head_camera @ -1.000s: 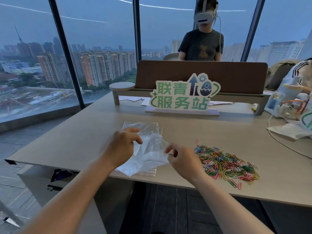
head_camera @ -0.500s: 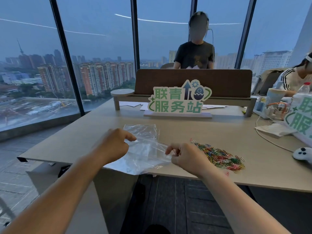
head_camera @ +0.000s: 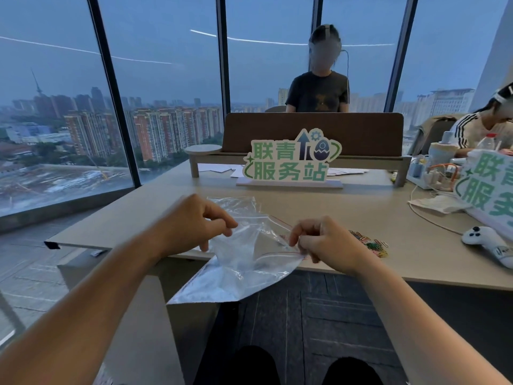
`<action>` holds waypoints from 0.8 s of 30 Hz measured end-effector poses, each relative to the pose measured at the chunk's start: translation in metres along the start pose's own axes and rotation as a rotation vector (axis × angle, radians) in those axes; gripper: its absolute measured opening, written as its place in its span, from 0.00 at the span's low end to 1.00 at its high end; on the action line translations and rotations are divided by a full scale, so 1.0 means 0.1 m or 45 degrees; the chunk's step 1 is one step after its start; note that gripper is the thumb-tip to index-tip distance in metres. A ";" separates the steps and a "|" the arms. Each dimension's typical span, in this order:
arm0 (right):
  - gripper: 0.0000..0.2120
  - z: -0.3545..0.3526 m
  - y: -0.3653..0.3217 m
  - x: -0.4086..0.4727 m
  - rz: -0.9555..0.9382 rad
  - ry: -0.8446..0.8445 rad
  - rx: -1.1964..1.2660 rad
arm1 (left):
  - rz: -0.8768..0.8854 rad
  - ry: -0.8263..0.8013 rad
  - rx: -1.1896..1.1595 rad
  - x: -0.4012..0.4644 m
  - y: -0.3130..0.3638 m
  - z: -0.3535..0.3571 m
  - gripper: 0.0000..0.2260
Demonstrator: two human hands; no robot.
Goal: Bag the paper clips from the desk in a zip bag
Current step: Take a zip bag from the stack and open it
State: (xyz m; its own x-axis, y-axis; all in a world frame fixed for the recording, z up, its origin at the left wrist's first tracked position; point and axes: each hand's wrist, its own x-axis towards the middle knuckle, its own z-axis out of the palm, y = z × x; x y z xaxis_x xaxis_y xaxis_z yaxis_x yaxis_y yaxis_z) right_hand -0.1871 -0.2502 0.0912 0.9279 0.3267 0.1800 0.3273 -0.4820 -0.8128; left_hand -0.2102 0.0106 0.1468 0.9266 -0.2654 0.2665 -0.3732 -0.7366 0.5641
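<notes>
A clear zip bag [head_camera: 244, 262] with a red seal line hangs over the desk's front edge, lifted between both hands. My left hand [head_camera: 191, 223] pinches its upper left side. My right hand [head_camera: 324, 243] pinches the seal at its right corner. A second clear bag [head_camera: 236, 204] lies flat on the desk just behind. A pile of coloured paper clips [head_camera: 369, 243] rests on the desk to the right of my right hand, partly hidden by it.
A green and white sign [head_camera: 291, 162] stands mid-desk before a brown divider [head_camera: 313, 134]. A white game controller [head_camera: 485, 240], a cable, papers and another sign [head_camera: 488, 187] crowd the right end. One person stands behind the divider, another sits at right.
Both hands have lifted the bag off the desk and drawn it toward me over the front edge. The view has pulled back and tilted, so the clips now sit behind my right hand.
</notes>
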 end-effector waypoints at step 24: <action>0.09 0.12 1.15 -0.38 0.428 -0.014 -0.312 | -0.248 -0.445 -0.039 0.03 -0.20 1.43 0.18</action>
State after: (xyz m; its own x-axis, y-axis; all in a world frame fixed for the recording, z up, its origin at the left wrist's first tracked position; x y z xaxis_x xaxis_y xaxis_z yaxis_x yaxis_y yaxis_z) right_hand -0.1874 -0.3080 -0.0160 0.9887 0.1265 -0.0799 0.0409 -0.7421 -0.6691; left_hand -0.1931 -0.0646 0.0244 0.9381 -0.3224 -0.1269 -0.1853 -0.7764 0.6024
